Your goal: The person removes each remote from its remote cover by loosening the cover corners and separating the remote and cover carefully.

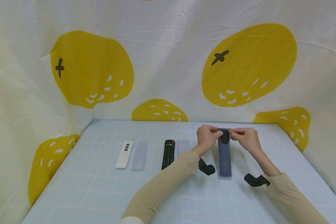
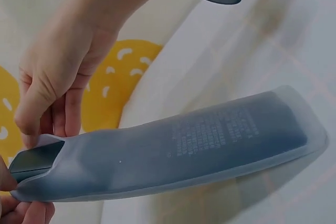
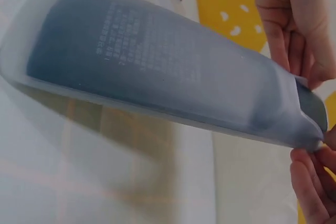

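A dark remote (image 1: 225, 137) lies inside a translucent sleeve (image 1: 225, 158), its bare end showing at the sleeve's mouth. My left hand (image 1: 207, 138) pinches the left edge of that mouth, and my right hand (image 1: 247, 140) pinches the right edge. In the left wrist view the sleeve (image 2: 126, 161) runs along the remote, with extra film past its far end; the remote's dark end (image 2: 37, 160) shows between the fingers. Pale printed text shows through the sleeve (image 3: 210, 77) in the right wrist view.
To the left lie a white remote (image 1: 124, 155), an empty translucent sleeve (image 1: 140, 156), a black remote with coloured buttons (image 1: 168, 154) and another translucent sleeve (image 1: 183, 146), partly behind my left arm. A patterned curtain (image 1: 168, 62) stands behind the table (image 1: 100, 193).
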The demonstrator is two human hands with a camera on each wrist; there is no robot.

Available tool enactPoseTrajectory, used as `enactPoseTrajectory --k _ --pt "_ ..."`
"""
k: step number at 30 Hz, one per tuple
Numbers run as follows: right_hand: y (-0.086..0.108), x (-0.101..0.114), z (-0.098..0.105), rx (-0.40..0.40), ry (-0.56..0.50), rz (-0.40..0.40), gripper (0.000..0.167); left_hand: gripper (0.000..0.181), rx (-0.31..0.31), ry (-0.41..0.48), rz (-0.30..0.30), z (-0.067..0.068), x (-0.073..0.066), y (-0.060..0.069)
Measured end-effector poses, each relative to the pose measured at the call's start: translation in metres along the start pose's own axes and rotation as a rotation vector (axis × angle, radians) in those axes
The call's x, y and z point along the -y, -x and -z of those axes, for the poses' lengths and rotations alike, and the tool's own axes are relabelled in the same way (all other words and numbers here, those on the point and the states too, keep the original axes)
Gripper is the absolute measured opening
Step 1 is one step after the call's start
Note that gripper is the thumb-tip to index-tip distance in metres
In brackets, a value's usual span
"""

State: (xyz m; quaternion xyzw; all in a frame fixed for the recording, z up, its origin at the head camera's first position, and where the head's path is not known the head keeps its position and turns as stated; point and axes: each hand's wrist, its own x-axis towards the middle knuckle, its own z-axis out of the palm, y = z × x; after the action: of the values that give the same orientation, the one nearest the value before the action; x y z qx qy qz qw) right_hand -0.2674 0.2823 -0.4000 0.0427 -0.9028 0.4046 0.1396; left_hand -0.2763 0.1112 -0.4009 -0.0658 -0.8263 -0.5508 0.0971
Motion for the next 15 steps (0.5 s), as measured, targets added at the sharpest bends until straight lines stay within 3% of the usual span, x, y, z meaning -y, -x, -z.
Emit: enactPoseTrajectory --k 6,11,15 --pt "0.002 -0.002 -0.008 -0.097 0.048 0.076 0.02 0.009 0.035 -0.164 -0.114 0.002 -0.003 0.001" --pt "0.003 -0.006 -0.016 -0.164 0.054 0.067 0.016 0.039 0.061 -0.3 -0.225 0.007 -0.008 0.0" --pt "0.003 -0.004 -0.02 -0.226 0.037 0.077 0.014 0.045 0.062 -0.362 -0.252 0.008 -0.011 -0.002"
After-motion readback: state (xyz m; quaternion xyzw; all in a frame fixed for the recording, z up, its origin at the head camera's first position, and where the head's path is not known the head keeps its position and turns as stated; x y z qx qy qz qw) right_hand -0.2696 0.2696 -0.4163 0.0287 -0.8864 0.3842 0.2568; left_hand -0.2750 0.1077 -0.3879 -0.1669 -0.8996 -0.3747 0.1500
